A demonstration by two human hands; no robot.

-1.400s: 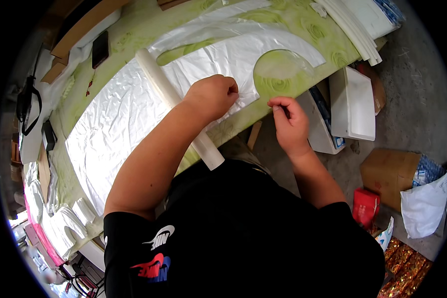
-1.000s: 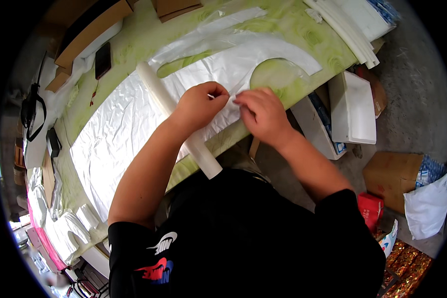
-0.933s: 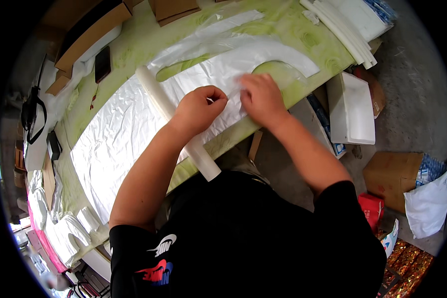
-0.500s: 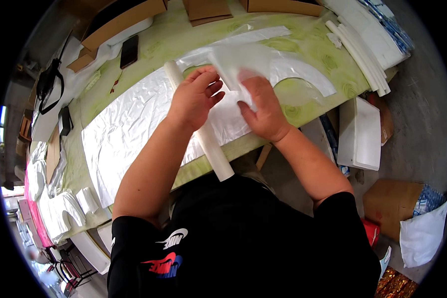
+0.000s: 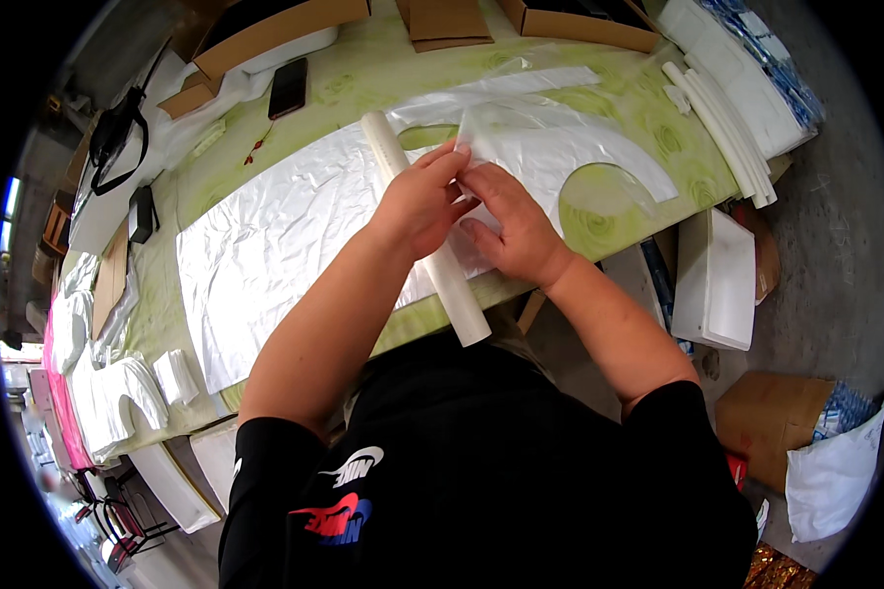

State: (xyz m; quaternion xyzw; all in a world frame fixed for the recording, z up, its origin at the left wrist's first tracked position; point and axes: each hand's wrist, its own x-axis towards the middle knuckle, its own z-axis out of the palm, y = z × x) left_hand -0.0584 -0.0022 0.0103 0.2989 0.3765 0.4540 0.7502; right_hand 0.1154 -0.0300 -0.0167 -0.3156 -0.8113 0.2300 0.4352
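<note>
My left hand [image 5: 420, 204] and my right hand [image 5: 517, 221] meet over the table, their fingertips pinched together on a clear thin plastic bag [image 5: 469, 126]. Part of the bag stands up above the fingers; the rest is hidden or blends with the sheeting behind. Under my left hand lies a long off-white tube [image 5: 456, 299], which sticks out past the near table edge. Beneath the tube, white shiny plastic sheeting [image 5: 265, 231] spreads wide, with a rounded cut-out at its right part.
A green-patterned tablecloth [image 5: 359, 83] covers the table. A black phone [image 5: 288, 88] lies at the far left, near open cardboard boxes [image 5: 275, 39]. More white tubes [image 5: 722, 133] line the right edge. Folded white plastic pieces [image 5: 128, 398] sit at the left. A white box [image 5: 714, 275] stands below at right.
My right hand has stopped its blurred motion and come in against the left. The plastic bag, spread and blurred before, is now gathered at both hands' fingertips. The view has shifted slightly.
</note>
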